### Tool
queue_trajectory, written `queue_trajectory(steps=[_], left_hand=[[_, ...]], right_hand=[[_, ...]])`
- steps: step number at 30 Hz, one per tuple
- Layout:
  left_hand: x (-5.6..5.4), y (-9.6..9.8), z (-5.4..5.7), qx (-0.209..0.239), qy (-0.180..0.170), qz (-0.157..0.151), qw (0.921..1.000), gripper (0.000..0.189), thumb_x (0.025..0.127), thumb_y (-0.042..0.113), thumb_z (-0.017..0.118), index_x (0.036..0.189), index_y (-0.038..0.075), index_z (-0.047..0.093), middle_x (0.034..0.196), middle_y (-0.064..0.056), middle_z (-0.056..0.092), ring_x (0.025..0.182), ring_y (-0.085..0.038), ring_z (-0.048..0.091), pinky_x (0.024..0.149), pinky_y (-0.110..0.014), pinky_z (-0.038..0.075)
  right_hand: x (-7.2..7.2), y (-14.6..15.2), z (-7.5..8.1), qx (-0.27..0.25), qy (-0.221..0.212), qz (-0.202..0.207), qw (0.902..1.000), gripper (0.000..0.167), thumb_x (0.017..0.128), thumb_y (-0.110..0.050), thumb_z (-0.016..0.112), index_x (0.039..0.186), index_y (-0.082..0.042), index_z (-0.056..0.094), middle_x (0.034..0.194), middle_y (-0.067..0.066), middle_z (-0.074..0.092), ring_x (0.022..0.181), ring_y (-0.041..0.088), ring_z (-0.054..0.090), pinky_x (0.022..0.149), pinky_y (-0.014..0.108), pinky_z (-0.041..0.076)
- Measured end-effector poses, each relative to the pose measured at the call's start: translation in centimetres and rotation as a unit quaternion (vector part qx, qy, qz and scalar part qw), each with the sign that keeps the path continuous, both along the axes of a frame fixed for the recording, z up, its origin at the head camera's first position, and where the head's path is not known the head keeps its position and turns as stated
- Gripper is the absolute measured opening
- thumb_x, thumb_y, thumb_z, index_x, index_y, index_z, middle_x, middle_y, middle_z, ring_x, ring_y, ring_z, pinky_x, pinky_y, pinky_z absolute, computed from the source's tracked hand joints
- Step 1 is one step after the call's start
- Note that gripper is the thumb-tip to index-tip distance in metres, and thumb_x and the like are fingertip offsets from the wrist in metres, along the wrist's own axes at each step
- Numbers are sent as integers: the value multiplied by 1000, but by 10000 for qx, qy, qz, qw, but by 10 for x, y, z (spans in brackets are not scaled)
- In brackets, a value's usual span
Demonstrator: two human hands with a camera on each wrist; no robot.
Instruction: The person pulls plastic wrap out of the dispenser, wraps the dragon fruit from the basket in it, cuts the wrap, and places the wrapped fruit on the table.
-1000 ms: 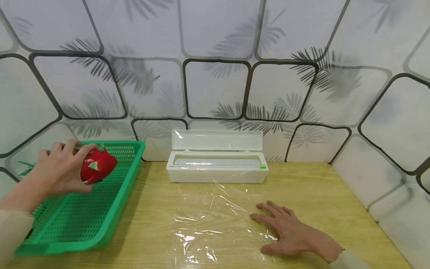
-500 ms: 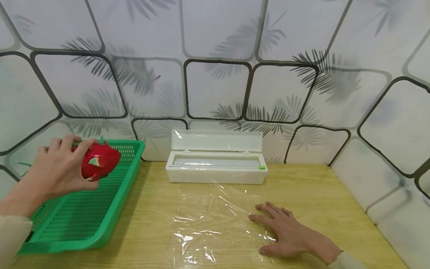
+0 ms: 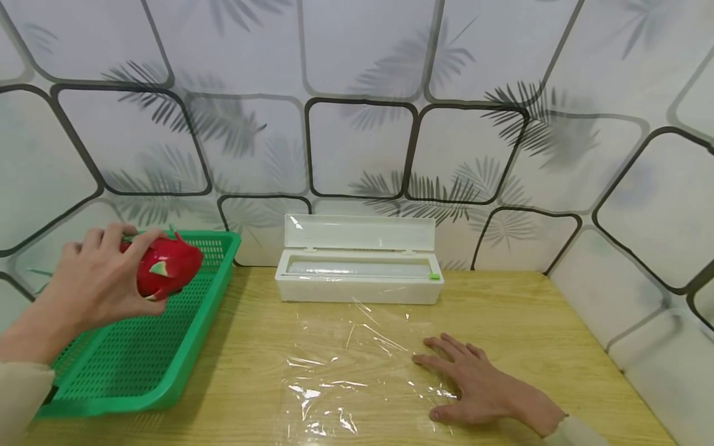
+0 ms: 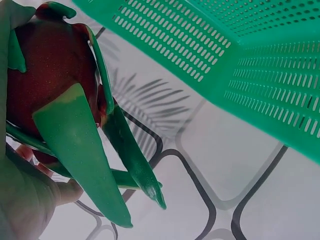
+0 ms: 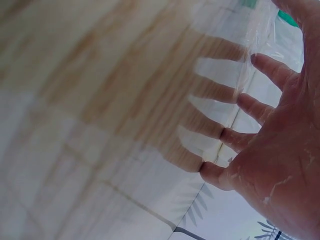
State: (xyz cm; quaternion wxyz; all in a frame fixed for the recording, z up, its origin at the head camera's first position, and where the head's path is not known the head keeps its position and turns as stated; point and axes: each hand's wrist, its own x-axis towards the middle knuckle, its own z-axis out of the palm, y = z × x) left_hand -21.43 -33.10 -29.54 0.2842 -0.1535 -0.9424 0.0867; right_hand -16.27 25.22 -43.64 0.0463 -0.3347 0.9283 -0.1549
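Note:
My left hand point(image 3: 106, 272) grips a red dragon fruit point(image 3: 170, 266) and holds it up over the green basket point(image 3: 189, 365). In the left wrist view the dragon fruit point(image 4: 55, 65) shows long green scales, with fingers and thumb round its body. A sheet of clear plastic wrap point(image 3: 334, 378) lies wrinkled on the table, running from a white wrap dispenser box point(image 3: 359, 291) whose lid is raised. My right hand point(image 3: 474, 381) rests with spread fingers at the wrap's right edge. In the right wrist view the fingertips of that hand point(image 5: 280, 135) touch the glossy tabletop.
The wood-grain table point(image 3: 519, 322) meets a patterned wall point(image 3: 362, 148) behind and another on the right. A roll of film point(image 3: 357, 268) sits inside the dispenser, with a small green slider point(image 3: 434, 277) at its right end. The basket occupies the left side.
My left hand has moved slightly to the right with the dragon fruit, which has turned a little. My right hand stays almost still on the table.

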Motion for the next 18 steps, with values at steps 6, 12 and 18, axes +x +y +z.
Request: queue_trajectory(steps=[6,12,18], left_hand=[[-1,5,2,59,-30,59,10000,110,47,49,91,140,10,46,123,-35,48,99,-57,49,65,-68,46],[2,10,4,234,-73,61,9997,110,47,46,94,139,10,46,125,-36,47,102,-58,47,67,-70,46],[4,15,4,278,32,-102,9996,109,46,45,93,138,11,45,123,-36,47,100,-57,48,64,-70,48]], right_hand=[[0,-1,2,-18,81,67,9999,78,86,-68,65,151,-29,48,157,14,43,143,55,37,96,83,34],[1,0,3,-39,119,130,9998,78,86,-67,66,152,-28,48,157,14,43,143,55,37,95,83,34],[2,0,1,-53,145,127,9998,78,86,-67,66,151,-28,48,156,14,43,142,55,38,95,82,34]])
